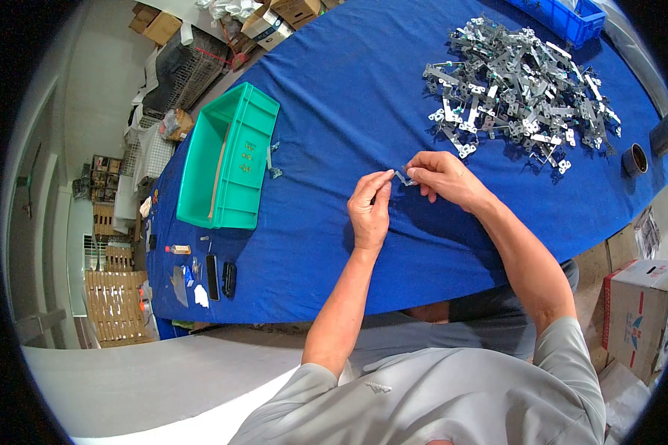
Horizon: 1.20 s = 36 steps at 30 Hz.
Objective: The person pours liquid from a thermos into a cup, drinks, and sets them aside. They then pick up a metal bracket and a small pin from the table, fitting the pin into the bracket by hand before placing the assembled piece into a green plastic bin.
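Note:
Above the blue cloth, a small silvery metal bracket is held between my two hands. My left hand pinches its left end with thumb and forefinger. At the other end, my right hand has its fingers closed on the same bracket, hiding part of it. Farther off to the right lies a big heap of similar metal brackets, loosely tangled. A couple of loose metal pieces rest beside the green plastic bin, left of my hands.
A blue plastic basket stands at the far right and a dark round cup near the right edge. At the left are a phone, a black case-like object and a small bottle. A carton sits on the floor.

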### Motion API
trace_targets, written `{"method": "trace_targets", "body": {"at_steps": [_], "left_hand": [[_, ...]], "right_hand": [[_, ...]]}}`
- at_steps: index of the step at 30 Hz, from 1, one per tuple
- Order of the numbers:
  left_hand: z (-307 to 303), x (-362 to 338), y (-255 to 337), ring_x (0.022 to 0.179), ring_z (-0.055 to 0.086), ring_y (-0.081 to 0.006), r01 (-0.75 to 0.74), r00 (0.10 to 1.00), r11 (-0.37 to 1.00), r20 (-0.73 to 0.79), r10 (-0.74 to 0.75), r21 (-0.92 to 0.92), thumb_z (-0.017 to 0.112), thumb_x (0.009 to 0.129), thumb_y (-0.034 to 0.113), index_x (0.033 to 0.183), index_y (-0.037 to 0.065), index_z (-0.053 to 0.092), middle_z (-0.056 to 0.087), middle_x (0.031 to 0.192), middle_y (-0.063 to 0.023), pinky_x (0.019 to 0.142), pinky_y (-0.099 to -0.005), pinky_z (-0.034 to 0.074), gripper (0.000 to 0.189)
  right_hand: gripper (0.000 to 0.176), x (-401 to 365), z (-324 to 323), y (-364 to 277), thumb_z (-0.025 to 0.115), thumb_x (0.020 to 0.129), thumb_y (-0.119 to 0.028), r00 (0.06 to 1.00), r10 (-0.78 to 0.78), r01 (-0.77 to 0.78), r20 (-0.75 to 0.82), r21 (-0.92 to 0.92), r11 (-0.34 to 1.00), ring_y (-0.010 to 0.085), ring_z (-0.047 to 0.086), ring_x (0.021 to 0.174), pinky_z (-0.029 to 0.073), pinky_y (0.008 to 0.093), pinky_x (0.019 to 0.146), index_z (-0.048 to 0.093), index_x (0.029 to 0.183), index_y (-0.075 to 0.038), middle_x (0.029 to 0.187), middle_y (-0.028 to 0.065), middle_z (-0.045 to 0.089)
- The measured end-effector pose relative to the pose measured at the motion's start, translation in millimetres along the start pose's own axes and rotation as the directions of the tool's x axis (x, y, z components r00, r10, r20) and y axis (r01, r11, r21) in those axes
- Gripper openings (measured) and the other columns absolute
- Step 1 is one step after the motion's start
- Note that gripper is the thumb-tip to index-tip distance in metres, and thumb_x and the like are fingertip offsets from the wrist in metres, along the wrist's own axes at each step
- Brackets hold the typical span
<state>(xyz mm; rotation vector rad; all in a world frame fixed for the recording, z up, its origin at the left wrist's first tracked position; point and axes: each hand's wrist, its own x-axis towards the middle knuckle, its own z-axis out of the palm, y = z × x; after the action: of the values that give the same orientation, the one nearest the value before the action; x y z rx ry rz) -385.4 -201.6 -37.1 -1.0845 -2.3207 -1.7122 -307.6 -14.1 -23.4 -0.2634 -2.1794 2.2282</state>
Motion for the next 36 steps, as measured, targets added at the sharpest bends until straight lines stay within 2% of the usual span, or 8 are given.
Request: {"method": "trace_targets", "body": {"at_steps": [4,7,10,13,16,31,34,36], "left_hand": [[1.6,1.3,-1.0,0.091,0.068,-0.0177,-0.066,0.997,0.998,0.029,0.066,0.012,0.064,0.096,0.002,0.112,0.002,0.075,0.073,0.104,-0.0100,0.080,-0.0291,0.054,0.019],[2.3,-0.7,1.6,0.082,0.068,-0.0136,0.059,0.994,0.997,0.092,-0.054,-0.057,0.063,0.098,0.004,0.112,0.002,0.074,0.073,0.103,-0.0090,0.070,-0.0269,0.054,0.018],[3.8,-4.2,-2.9,0.075,0.066,-0.0096,0.256,0.966,0.961,0.060,-0.250,-0.108,0.060,0.102,0.008,0.119,0.000,0.069,0.072,0.106,-0.0083,0.062,-0.0231,0.053,0.021],[6.7,-3.2,-6.7,0.073,0.066,-0.0098,0.312,0.943,0.907,-0.021,-0.331,-0.283,0.056,0.105,0.010,0.124,-0.001,0.064,0.072,0.105,-0.0094,0.059,-0.0220,0.054,0.024],[5.2,-3.3,-8.0,0.073,0.067,-0.0104,0.319,0.942,0.902,-0.012,-0.337,-0.293,0.055,0.105,0.010,0.125,-0.002,0.062,0.072,0.105,-0.0103,0.058,-0.0221,0.055,0.025],[3.2,-3.9,-8.0,0.074,0.062,-0.0076,0.240,0.968,0.952,-0.029,-0.249,-0.188,0.059,0.102,0.009,0.122,0.001,0.069,0.072,0.106,-0.0071,0.060,-0.0211,0.051,0.023],[2.2,-2.7,-12.4,0.075,0.060,-0.0069,0.135,0.989,0.983,-0.043,-0.141,-0.125,0.061,0.101,0.008,0.118,0.002,0.072,0.072,0.107,-0.0062,0.060,-0.0211,0.049,0.021],[1.8,-2.4,-12.7,0.076,0.059,-0.0067,0.092,0.994,0.991,-0.045,-0.097,-0.098,0.062,0.100,0.007,0.116,0.002,0.073,0.072,0.108,-0.0061,0.061,-0.0212,0.048,0.020]], "right_hand": [[0.019,0.5,-3.6,1.5,0.059,0.102,-0.021,1.000,-0.024,0.025,0.004,-0.089,0.996,0.0052,0.053,0.065,0.045,0.0231,0.055,0.063,0.097,-0.003,0.077,-0.0019,0.058],[0.020,6.2,4.8,9.1,0.059,0.102,-0.021,0.977,-0.132,0.134,-0.165,0.003,0.991,0.0052,0.052,0.064,0.042,0.0232,0.053,0.062,0.092,-0.004,0.077,-0.0015,0.060],[0.020,1.8,1.6,1.7,0.060,0.102,-0.021,0.962,-0.089,0.092,-0.259,0.000,0.996,0.0060,0.053,0.065,0.043,0.0240,0.056,0.063,0.094,-0.003,0.080,-0.0005,0.062],[0.020,4.4,0.9,8.8,0.060,0.102,-0.020,0.976,-0.181,0.177,-0.121,-0.037,0.983,0.0070,0.053,0.065,0.045,0.0250,0.058,0.064,0.096,-0.002,0.080,0.0001,0.063],[0.022,1.6,2.4,7.7,0.062,0.098,-0.020,0.986,-0.160,0.155,-0.048,-0.090,0.984,0.0109,0.061,0.065,0.048,0.0302,0.058,0.067,0.097,0.001,0.074,0.0063,0.068],[0.022,2.7,4.0,13.0,0.066,0.094,-0.019,0.956,-0.277,0.226,-0.099,-0.356,0.907,0.0210,0.066,0.065,0.050,0.0391,0.061,0.068,0.096,0.003,0.073,0.0124,0.068],[0.021,2.4,0.0,9.2,0.065,0.094,-0.017,0.973,-0.221,0.179,-0.067,-0.386,0.905,0.0209,0.067,0.064,0.052,0.0384,0.060,0.069,0.098,0.002,0.074,0.0121,0.069],[0.020,-1.7,1.4,1.0,0.063,0.097,-0.017,0.989,-0.126,0.097,-0.078,-0.303,0.948,0.0137,0.063,0.065,0.052,0.0305,0.061,0.069,0.103,0.001,0.077,0.0061,0.068]]}}
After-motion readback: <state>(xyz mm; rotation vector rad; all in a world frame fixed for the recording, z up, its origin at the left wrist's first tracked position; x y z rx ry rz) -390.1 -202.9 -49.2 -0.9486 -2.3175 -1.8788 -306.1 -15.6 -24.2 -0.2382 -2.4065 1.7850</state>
